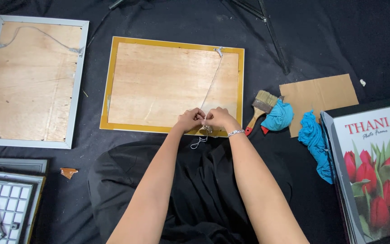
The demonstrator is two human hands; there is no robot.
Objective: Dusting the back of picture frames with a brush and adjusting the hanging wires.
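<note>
Black cloth [348,49] covered the floor. On it lay a yellow-edged frame [173,85], face down so its backing was reachable. Left hand [190,120] and right hand [219,119] met at its near edge, fingers pinched together on the hanging wire [211,86].

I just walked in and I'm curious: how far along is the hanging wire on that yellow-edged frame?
The wire already looks fastened at the top clip of the yellow frame. Both hands, left hand and right hand, pinch it at the bottom edge, where a loose end dangles. That bottom fastening looks unfinished. The silver frame beside it already carries a wire.
</note>
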